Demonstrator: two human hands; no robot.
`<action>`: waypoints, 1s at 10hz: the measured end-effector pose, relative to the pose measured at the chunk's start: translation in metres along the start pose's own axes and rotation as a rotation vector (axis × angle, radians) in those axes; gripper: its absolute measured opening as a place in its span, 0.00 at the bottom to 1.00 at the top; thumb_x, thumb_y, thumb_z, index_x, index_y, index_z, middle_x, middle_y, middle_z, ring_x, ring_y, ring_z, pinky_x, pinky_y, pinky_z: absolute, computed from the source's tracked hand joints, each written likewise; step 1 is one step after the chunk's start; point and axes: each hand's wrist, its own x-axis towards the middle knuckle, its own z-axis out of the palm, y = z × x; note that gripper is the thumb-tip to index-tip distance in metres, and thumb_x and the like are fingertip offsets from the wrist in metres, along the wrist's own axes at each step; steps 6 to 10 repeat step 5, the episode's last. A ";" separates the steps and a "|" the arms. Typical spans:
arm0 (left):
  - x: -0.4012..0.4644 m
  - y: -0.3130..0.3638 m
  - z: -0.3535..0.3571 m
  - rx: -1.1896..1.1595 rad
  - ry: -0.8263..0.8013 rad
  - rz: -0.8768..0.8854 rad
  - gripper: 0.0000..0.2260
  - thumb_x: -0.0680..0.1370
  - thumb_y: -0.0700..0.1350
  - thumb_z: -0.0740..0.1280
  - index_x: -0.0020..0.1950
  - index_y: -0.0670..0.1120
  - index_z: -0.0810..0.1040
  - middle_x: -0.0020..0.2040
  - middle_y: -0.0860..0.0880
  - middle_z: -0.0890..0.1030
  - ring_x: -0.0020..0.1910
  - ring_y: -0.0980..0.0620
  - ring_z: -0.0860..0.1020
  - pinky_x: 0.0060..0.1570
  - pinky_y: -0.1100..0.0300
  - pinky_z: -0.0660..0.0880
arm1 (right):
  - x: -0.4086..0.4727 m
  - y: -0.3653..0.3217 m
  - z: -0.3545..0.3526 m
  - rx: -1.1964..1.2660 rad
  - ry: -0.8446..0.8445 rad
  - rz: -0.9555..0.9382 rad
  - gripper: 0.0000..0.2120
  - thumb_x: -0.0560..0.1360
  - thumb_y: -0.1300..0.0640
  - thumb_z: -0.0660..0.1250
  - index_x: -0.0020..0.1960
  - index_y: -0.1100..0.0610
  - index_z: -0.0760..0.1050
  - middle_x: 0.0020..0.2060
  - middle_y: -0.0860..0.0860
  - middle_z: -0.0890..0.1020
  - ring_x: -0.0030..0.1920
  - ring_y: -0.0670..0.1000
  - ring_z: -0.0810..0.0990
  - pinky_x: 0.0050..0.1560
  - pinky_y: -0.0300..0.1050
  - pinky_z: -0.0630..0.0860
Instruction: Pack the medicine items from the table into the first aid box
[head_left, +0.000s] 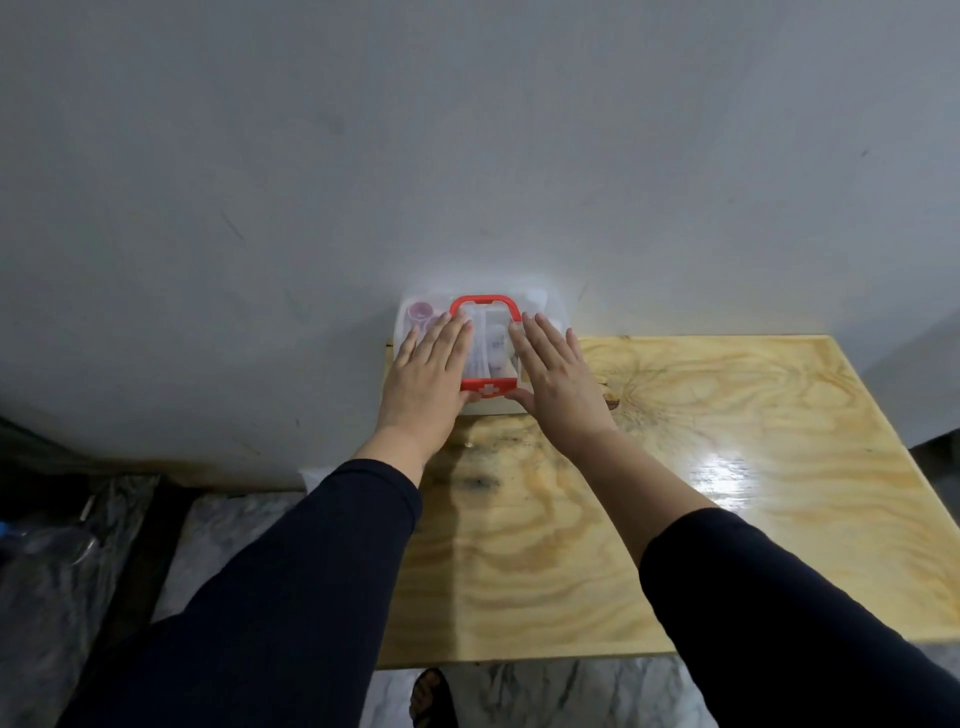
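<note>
At the far left corner of the wooden counter (675, 467), against the grey wall (467, 130), sits the first aid box (548, 306). The left hand (431, 374) lies flat on its clear lid, fingers straight. Between the hands, the red handle (485, 301) points toward the wall and the red latch (488, 387) faces the person; the box's long axis runs left to right. The right hand (558, 379) presses flat likewise.
</note>
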 end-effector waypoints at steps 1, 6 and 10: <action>0.002 -0.001 -0.001 -0.011 0.002 0.013 0.35 0.81 0.55 0.58 0.79 0.44 0.41 0.80 0.47 0.44 0.79 0.49 0.43 0.75 0.53 0.37 | 0.001 0.000 0.001 -0.015 -0.009 0.000 0.34 0.78 0.44 0.57 0.77 0.58 0.49 0.77 0.55 0.54 0.78 0.54 0.47 0.73 0.50 0.39; -0.078 -0.026 -0.003 -0.329 0.289 0.046 0.24 0.78 0.48 0.60 0.74 0.45 0.66 0.76 0.51 0.63 0.70 0.48 0.70 0.71 0.56 0.62 | -0.024 0.006 -0.113 0.269 0.020 -0.042 0.21 0.77 0.52 0.64 0.69 0.53 0.69 0.72 0.48 0.68 0.75 0.44 0.60 0.76 0.47 0.60; -0.078 -0.026 -0.003 -0.329 0.289 0.046 0.24 0.78 0.48 0.60 0.74 0.45 0.66 0.76 0.51 0.63 0.70 0.48 0.70 0.71 0.56 0.62 | -0.024 0.006 -0.113 0.269 0.020 -0.042 0.21 0.77 0.52 0.64 0.69 0.53 0.69 0.72 0.48 0.68 0.75 0.44 0.60 0.76 0.47 0.60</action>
